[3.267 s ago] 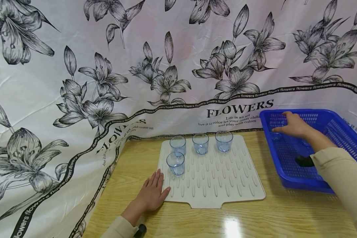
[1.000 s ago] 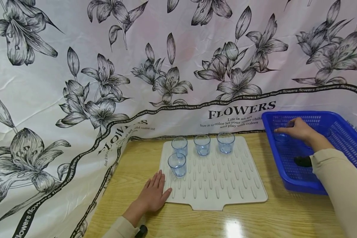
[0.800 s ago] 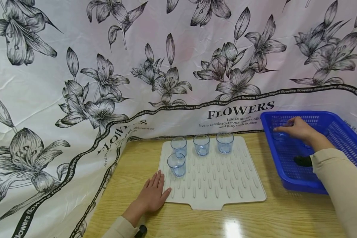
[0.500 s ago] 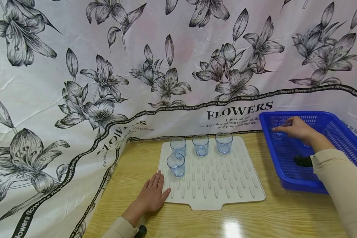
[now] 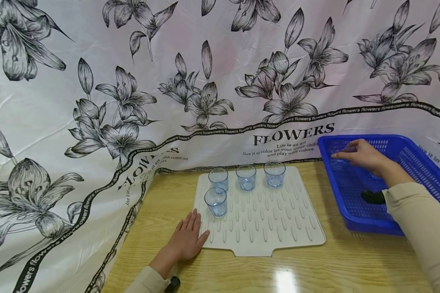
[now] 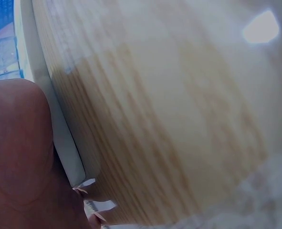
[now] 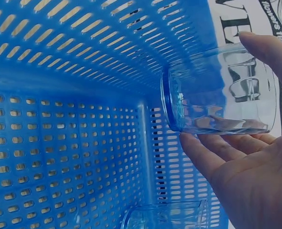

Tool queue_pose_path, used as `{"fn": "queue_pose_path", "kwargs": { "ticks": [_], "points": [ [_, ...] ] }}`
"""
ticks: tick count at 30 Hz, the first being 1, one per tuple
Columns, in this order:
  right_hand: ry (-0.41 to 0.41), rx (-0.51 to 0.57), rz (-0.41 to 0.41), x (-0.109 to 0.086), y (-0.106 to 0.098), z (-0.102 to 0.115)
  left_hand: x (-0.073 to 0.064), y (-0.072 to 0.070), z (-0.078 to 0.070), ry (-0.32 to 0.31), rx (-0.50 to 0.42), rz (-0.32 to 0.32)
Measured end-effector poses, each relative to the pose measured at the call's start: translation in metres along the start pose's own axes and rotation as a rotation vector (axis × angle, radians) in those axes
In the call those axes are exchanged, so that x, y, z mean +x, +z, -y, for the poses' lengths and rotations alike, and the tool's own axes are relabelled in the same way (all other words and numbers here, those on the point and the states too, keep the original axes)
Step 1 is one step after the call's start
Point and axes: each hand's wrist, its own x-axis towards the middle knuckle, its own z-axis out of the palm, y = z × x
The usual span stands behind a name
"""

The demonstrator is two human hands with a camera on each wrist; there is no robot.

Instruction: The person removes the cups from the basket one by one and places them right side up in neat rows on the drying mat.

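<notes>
In the head view, my right hand is inside the blue basket. It grips a clear bluish glass tumbler, thumb on one side and fingers on the other in the right wrist view. A second tumbler lies lower in the basket. My left hand rests flat, fingers straight, at the left edge of the white ridged drying mat. On the mat stand a back-left tumbler, a back-middle tumbler, a back-right tumbler and a nearer tumbler.
A wooden table carries the mat and basket. Behind them hangs a white curtain printed with lilies and lettering. A strip of bare wood separates mat and basket. The basket's raised rim surrounds my right hand.
My right hand, its fingers spread apart 3.3 seconds ago, has closed round the tumbler in the basket. My left hand and the tumblers on the mat have stayed in place.
</notes>
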Motion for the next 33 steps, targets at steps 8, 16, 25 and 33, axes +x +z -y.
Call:
{"fn": "queue_pose_path", "kwargs": {
  "ticks": [8,16,25,33],
  "points": [
    [0.004,0.013,-0.001,-0.008,-0.001,0.004,0.002,0.005,0.002,-0.007,0.008,0.0],
    [-0.022,-0.006,-0.007,-0.018,-0.001,0.016,-0.004,-0.001,-0.001,-0.003,-0.006,0.004],
    [-0.033,-0.041,-0.037,-0.027,-0.006,0.024,0.003,0.007,0.004,0.005,0.005,-0.026],
    [-0.047,-0.043,-0.049,-0.033,-0.006,0.029,-0.001,0.003,0.0,0.007,0.007,-0.021]
  ]
}}
